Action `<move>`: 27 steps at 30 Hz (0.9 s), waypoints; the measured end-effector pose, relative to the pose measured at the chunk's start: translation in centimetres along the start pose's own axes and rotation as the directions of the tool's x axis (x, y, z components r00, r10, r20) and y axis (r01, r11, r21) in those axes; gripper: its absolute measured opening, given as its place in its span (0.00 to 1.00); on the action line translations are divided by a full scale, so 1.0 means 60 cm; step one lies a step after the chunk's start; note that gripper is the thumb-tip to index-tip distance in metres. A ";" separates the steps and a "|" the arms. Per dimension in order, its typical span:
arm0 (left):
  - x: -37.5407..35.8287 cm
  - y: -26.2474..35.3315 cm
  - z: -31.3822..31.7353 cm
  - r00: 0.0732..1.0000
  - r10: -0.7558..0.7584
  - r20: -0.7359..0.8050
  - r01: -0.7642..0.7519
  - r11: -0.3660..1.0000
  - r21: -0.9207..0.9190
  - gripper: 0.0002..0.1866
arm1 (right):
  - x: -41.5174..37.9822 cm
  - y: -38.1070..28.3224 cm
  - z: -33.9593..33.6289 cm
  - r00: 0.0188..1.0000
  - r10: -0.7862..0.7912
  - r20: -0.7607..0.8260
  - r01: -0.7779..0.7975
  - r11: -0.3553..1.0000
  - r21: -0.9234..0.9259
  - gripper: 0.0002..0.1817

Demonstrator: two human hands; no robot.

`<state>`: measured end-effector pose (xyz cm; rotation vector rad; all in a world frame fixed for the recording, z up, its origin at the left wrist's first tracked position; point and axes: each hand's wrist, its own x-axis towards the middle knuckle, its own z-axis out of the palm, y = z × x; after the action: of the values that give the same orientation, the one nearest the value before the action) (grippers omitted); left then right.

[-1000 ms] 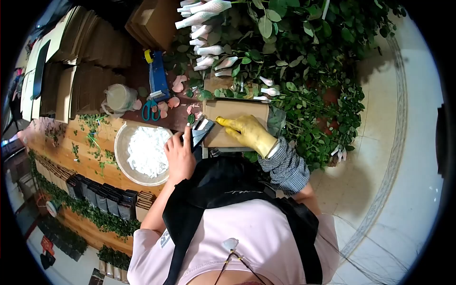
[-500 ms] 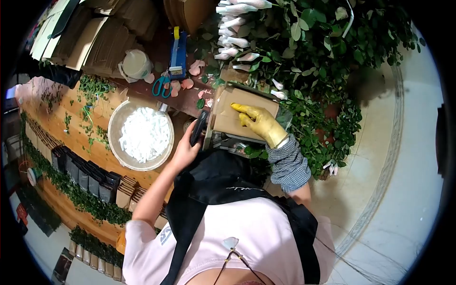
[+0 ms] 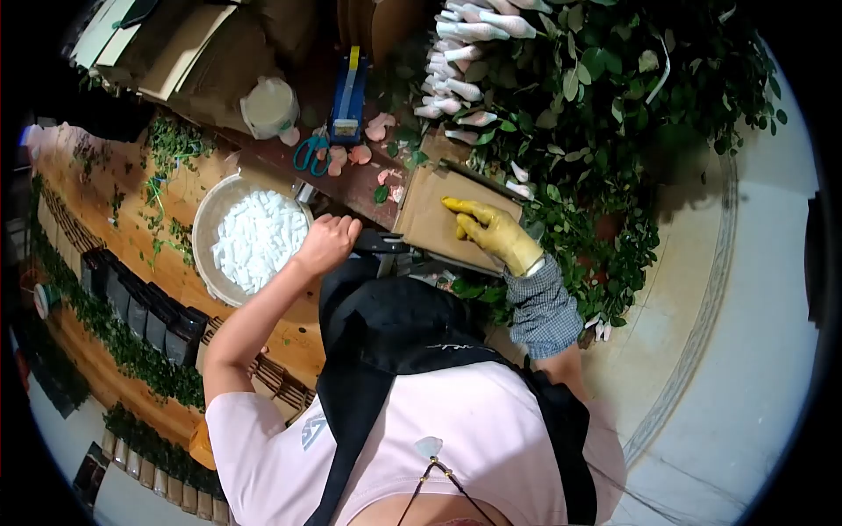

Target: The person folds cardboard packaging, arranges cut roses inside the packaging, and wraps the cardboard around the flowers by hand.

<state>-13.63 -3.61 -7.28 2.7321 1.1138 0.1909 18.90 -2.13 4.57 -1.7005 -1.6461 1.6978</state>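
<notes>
My left hand (image 3: 329, 241) is bare and closed around a black stapler (image 3: 381, 242). The stapler's far end reaches the left edge of a folded piece of brown cardboard (image 3: 430, 197). My right hand (image 3: 493, 232), in a yellow glove, rests on top of the cardboard with its index finger stretched out and the thumb apart from it. The cardboard sits in a frame whose dark upper edge shows beside it. Whether the stapler's jaws have the cardboard between them cannot be made out.
Cut roses in white netting (image 3: 460, 83) with leafy stems lie at the upper right. A tub of small white pieces (image 3: 203, 267) stands left. Teal scissors (image 3: 313, 151), a blue tape dispenser (image 3: 347, 110), a white bucket (image 3: 269, 110) and fallen petals (image 3: 379, 127) are above it.
My left hand has turned the stapler from upright to sideways, bringing its end to the cardboard's edge. My right hand stays on the cardboard. The whole view has shifted slightly.
</notes>
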 end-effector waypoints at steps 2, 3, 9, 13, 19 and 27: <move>0.007 -0.011 -0.008 0.999 0.026 0.042 -0.025 0.999 -0.042 0.15 | 0.004 0.010 -0.001 0.999 -0.033 -0.020 0.033 0.999 0.000 0.20; 0.020 -0.024 -0.033 0.999 0.036 0.038 -0.034 0.999 -0.040 0.15 | 0.005 0.015 0.001 0.998 -0.054 -0.026 0.055 0.998 0.039 0.19; 0.064 -0.047 -0.009 0.853 -0.346 0.391 0.491 0.277 -0.826 0.23 | 0.017 0.030 0.005 0.980 -0.156 -0.126 0.143 0.984 -0.107 0.18; 0.168 -0.059 -0.061 0.508 0.194 0.839 0.830 -0.371 -0.417 0.14 | 0.017 0.020 0.009 0.980 -0.095 -0.177 0.078 0.992 -0.101 0.17; 0.264 -0.119 -0.039 0.469 0.241 0.849 0.870 -0.289 -0.399 0.17 | 0.016 0.004 0.006 0.957 -0.174 -0.231 0.140 0.978 -0.156 0.17; 0.203 -0.049 -0.038 0.589 0.115 0.800 0.790 -0.290 -0.541 0.21 | 0.003 0.014 0.015 0.947 -0.180 -0.267 0.162 0.983 -0.088 0.17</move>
<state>-7.39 7.29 -5.11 0.6232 0.8825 -0.0166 18.56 -2.75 3.51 -1.6776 -1.6772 1.2784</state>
